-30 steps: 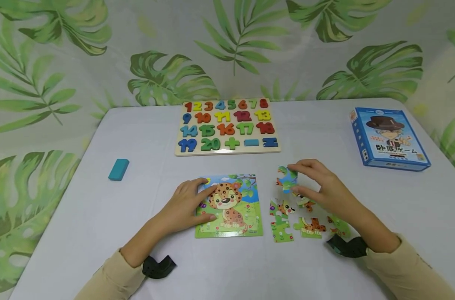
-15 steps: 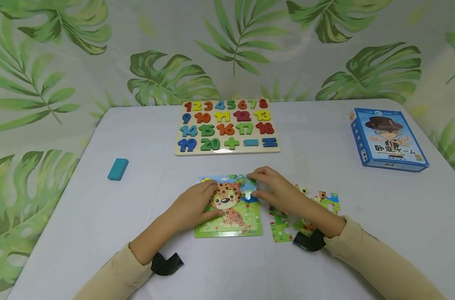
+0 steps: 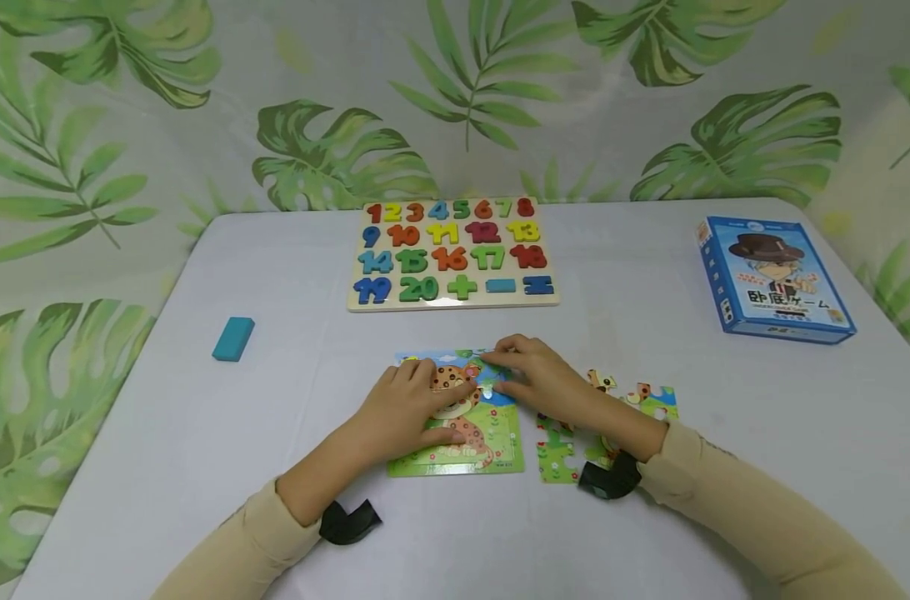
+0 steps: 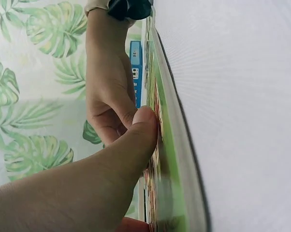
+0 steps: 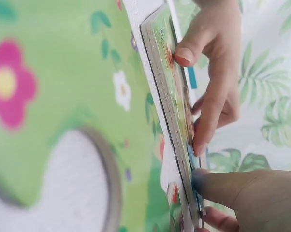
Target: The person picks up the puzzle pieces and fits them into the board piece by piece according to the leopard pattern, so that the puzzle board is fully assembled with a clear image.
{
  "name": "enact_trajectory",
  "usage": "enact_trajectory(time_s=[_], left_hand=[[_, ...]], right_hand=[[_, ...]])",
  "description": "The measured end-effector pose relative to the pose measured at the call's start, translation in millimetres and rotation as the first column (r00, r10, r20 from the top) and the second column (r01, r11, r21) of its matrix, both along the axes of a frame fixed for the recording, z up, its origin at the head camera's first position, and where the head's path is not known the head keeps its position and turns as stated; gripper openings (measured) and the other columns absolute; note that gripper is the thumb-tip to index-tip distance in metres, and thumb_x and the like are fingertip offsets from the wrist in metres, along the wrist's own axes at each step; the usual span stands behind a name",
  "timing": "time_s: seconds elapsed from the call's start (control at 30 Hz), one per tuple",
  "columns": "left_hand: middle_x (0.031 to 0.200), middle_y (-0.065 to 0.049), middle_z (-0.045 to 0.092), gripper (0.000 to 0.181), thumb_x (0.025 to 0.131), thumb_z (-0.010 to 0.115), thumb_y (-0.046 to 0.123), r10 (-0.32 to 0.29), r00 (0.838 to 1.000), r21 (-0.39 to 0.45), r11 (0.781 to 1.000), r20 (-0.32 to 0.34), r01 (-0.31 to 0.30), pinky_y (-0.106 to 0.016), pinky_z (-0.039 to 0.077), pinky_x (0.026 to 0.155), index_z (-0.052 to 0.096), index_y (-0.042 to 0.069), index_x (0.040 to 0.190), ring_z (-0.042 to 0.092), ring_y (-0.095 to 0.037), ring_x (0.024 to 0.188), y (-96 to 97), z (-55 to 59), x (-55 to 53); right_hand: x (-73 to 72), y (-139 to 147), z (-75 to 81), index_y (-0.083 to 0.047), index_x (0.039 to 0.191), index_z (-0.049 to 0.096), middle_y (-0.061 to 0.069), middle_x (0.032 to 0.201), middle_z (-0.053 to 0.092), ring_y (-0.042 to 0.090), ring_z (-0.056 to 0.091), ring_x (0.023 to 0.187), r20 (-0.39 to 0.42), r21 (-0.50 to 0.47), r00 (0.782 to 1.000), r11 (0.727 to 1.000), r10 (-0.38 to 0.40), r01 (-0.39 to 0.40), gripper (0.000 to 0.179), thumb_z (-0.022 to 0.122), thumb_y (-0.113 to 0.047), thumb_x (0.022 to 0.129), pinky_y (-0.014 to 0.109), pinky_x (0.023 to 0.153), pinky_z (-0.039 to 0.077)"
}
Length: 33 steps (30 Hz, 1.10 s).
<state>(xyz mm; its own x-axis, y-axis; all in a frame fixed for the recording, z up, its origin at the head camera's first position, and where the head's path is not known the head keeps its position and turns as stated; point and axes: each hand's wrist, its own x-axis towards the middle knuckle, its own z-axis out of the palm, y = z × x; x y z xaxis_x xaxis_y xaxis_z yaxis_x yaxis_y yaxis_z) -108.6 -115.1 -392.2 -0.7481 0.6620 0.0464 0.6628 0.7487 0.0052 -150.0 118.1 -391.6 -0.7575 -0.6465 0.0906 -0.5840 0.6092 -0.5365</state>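
Note:
A leopard jigsaw board [image 3: 455,467] lies flat in the middle of the table. My left hand [image 3: 404,412] rests on it from the left, its index finger stretched over the leopard's face towards the upper right and its thumb lower on the picture. At the board's upper right corner my right hand [image 3: 548,383] pinches a blue and green puzzle piece [image 3: 492,377] between thumb and fingers. In the right wrist view the right thumb [image 5: 215,186] is at the board's edge, close to the left index fingertip. Whether the piece lies fully flat is hidden.
Several loose puzzle pieces [image 3: 556,462] lie right of the board, partly under the right forearm. Behind stands a wooden number board [image 3: 455,304]. A blue game box [image 3: 781,279] is at the far right, a teal block [image 3: 233,339] at the left.
My right hand has carried the puzzle piece left from the loose pieces to the board's upper right corner. The left hand has slid right, its index finger reaching towards that piece.

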Motion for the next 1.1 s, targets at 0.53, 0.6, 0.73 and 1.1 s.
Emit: enact_trajectory(time_s=[0.53,0.6,0.73,1.1], left_hand=[[0.126,-0.010,0.041,0.061,0.084,0.046,0.059,0.048,0.996,0.112,0.992,0.080,-0.057,-0.046,0.033,0.089,0.038,0.030,0.137,0.037,-0.029,0.115,-1.7,-5.6,0.8],[0.128,-0.010,0.040,0.065,0.083,0.048,0.059,0.057,0.992,0.159,0.984,0.114,-0.075,-0.045,0.030,0.094,0.036,0.027,0.139,0.036,-0.028,0.118,-7.3,-7.2,0.6],[0.133,-0.012,0.036,0.071,0.082,0.052,0.056,0.076,0.983,0.264,0.957,0.169,-0.120,-0.043,0.028,0.099,0.032,0.019,0.140,0.034,-0.027,0.122,-21.6,-6.5,2.1],[0.141,-0.012,0.027,0.083,0.081,0.058,0.052,0.172,0.943,0.312,0.913,0.285,-0.261,-0.042,0.028,0.100,0.025,0.008,0.142,0.026,-0.027,0.128,-58.8,-3.2,22.8]], right_hand=[[12.9,9,17.6,-0.012,0.138,0.035,0.011,0.137,0.029,0.029,0.028,0.125,0.211,0.001,0.977,1.000,-0.029,0.030,0.069,0.067,-0.032,0.081,0.051,0.095,0.031],[16.9,15,23.6,-0.012,0.138,0.033,0.011,0.138,0.027,0.028,0.027,0.126,0.212,-0.037,0.977,0.998,-0.034,0.043,0.070,0.068,-0.031,0.080,0.050,0.095,0.032],[27.3,31,35.1,-0.013,0.138,0.033,0.010,0.139,0.027,0.027,0.028,0.125,0.177,-0.097,0.983,0.993,-0.053,0.071,0.071,0.070,-0.029,0.079,0.051,0.094,0.034],[52.2,70,24.9,-0.010,0.134,0.038,0.009,0.133,0.035,0.029,0.045,0.108,0.148,-0.128,0.978,0.978,-0.148,0.168,0.068,0.071,-0.028,0.077,0.044,0.080,0.046]])
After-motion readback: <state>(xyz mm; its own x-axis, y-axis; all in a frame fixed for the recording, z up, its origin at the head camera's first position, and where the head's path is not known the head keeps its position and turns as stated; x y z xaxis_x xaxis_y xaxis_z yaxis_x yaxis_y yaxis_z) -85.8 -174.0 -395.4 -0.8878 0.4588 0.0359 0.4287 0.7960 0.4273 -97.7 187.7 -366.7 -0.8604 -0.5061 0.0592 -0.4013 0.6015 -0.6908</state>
